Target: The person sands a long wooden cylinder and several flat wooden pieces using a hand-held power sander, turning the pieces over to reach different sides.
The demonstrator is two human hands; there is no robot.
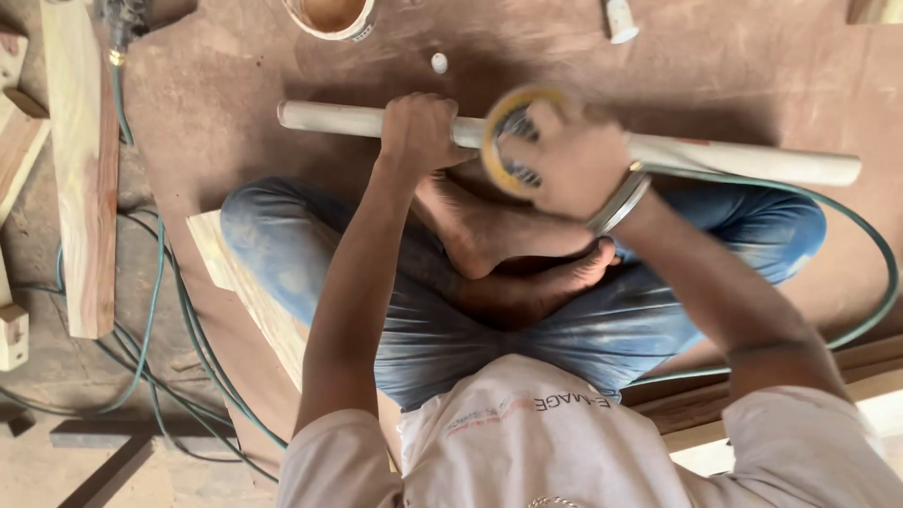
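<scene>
A long pale wooden pole (752,160) lies across my lap, running left to right above my crossed bare feet. My left hand (419,132) is wrapped around the pole near its left third. My right hand (574,155) grips a power tool with a round yellow-rimmed sanding disc (508,141), which is blurred and pressed against the pole just right of my left hand. A metal bangle (621,202) sits on my right wrist.
I sit cross-legged in jeans on a brown board (235,113). Green cables (155,320) trail on the left and curve round at right. Timber planks (85,179) lie at left. A round open container (329,17) and small white caps (438,63) sit ahead.
</scene>
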